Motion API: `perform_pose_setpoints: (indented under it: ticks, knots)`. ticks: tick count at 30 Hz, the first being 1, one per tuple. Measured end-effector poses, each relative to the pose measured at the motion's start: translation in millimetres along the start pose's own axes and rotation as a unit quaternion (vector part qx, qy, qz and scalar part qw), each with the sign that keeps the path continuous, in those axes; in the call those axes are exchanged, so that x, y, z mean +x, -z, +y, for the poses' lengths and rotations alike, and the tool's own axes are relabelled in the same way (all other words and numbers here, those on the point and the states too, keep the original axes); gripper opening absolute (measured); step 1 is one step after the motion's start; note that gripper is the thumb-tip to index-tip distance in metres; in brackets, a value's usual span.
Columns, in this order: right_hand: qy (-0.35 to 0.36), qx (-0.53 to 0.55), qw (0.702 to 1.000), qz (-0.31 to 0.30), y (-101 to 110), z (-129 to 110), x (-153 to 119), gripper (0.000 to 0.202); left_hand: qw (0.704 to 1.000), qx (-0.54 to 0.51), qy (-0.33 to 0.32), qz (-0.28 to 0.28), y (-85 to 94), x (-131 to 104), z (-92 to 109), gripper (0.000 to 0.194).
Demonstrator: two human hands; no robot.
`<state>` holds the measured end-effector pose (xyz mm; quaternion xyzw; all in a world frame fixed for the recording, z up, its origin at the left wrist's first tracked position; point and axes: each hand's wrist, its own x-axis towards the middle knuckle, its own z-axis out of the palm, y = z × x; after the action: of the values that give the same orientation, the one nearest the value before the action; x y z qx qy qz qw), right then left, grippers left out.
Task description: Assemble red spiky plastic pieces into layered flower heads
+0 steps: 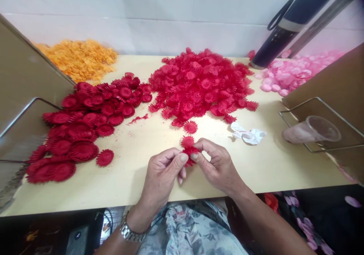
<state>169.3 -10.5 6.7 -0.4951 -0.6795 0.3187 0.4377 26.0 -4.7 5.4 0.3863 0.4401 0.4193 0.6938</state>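
Between my fingertips is a red fringed fabric flower [189,157], near the front of the table. My left hand [165,171] pinches its left side with thumb and finger. On its right side, my right hand [216,166] grips it the same way. Just beyond the held flower lies a single red flower piece [187,141], and another red piece [190,127] sits behind that. A large heap of bright red flower pieces [201,84] spreads across the back. To the left, darker red layered flowers [82,133] are piled, with one lone dark flower [105,157] beside them.
Orange petals [82,60] are heaped at the back left, pink petals [295,71] at the back right. A dark flask [284,31] stands near the pink heap. Crumpled white tissue [248,133] lies right of centre. A plastic cup [309,130] rests in a wire holder on the right partition.
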Motion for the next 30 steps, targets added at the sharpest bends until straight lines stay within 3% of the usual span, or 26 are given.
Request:
perform_pose_setpoints:
  ticks: [6, 13, 16, 22, 26, 30]
  knots:
    - [0.050, -0.041, 0.998, 0.015, -3.0, 3.6, -1.9, 0.018, 0.996, -0.081, 0.031, 0.033, -3.2, -0.9, 0.7, 0.017]
    - [-0.014, -0.044, 0.998, 0.046, -8.6, -4.0, -0.4, 0.024, 0.989, -0.131, 0.017, 0.071, -6.4, -0.6, 0.3, 0.012]
    - [-0.009, -0.068, 0.994, 0.084, -12.4, -6.1, 0.1, 0.022, 0.987, -0.137, -0.006, 0.088, -8.3, -2.1, -0.2, 0.012]
    - [-0.026, -0.040, 0.990, 0.131, -19.8, -6.3, 0.3, 0.024, 0.987, -0.107, -0.051, 0.110, -6.8, -3.8, -5.5, 0.012]
    - [-0.024, -0.019, 0.990, 0.141, -21.7, -7.6, 0.9, 0.014, 0.982, -0.017, -0.115, 0.150, -0.4, -0.8, -11.5, 0.015]
    - [-0.053, 0.015, 0.995, 0.089, -24.2, -9.2, 3.3, 0.015, 0.972, 0.054, -0.156, 0.169, 3.7, 0.4, -13.3, 0.016]
